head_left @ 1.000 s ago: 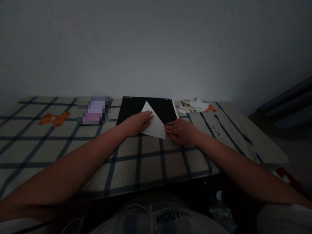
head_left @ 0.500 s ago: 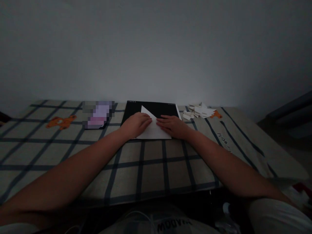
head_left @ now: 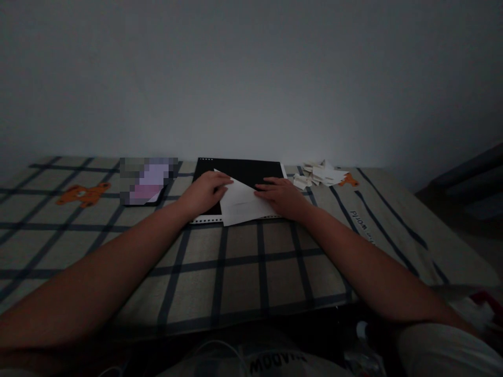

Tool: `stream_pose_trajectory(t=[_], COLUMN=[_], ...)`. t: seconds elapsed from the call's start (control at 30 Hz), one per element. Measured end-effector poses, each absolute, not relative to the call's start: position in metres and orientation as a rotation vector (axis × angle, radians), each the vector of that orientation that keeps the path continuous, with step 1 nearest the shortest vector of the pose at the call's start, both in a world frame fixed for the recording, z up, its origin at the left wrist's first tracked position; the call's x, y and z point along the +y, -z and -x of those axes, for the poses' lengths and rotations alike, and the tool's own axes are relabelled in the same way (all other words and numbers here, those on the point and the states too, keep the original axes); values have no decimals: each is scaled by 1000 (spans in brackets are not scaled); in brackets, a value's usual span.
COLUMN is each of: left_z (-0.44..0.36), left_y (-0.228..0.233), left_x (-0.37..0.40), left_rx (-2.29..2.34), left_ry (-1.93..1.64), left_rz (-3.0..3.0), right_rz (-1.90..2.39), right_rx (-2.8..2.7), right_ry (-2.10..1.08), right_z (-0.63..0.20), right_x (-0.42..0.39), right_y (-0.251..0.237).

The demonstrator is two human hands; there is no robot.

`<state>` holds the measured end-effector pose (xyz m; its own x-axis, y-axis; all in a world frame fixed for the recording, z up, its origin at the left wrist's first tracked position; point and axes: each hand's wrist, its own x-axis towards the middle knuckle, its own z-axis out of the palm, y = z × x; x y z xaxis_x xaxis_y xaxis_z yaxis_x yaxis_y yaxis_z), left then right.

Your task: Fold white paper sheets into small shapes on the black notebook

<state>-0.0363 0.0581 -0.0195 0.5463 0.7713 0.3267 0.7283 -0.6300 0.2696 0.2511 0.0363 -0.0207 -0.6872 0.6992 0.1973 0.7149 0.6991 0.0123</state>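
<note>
A folded sheet of white paper (head_left: 243, 201) lies at a slant over a black-covered notebook (head_left: 243, 166), its near corner reaching past the notebook's punched edge. My left hand (head_left: 206, 193) is curled at the paper's left side, thumb and fingers closed on that edge. Across the right part of the paper rests my right hand (head_left: 285, 198), its fingers stretched out and somewhat apart, touching the sheet. The underside of the paper and part of its right end are hidden by my hands.
A phone (head_left: 147, 183), partly blurred, lies left of the notebook. Several folded white paper pieces (head_left: 324, 174) are heaped to the right. The checked tablecloth (head_left: 239, 267) has orange bear prints (head_left: 84, 195). A grey wall (head_left: 243, 78) stands behind the table.
The paper has turned, its peak tipping left and its near edge now slanting. My left hand has shifted left along with it; my right hand stays nearly in place.
</note>
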Motion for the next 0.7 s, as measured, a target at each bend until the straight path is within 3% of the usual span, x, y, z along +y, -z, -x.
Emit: stream_pose_trajectory(t=[0.3,0.53,0.7], left_z=[37,35,34], left_y=[18,13,8], left_x=[57,48,47], left_rx=[1459,1526,1328], left_ry=[-304,-238,-273], left_rz=[-2796,-2805,-2831], right_rz=[998,748,724], right_rx=[-2667,-2747,-2755], right_ry=[71,-135,-182], right_z=[-251,-250,-251], right_x=[35,30,28], right_y=[21,22,18])
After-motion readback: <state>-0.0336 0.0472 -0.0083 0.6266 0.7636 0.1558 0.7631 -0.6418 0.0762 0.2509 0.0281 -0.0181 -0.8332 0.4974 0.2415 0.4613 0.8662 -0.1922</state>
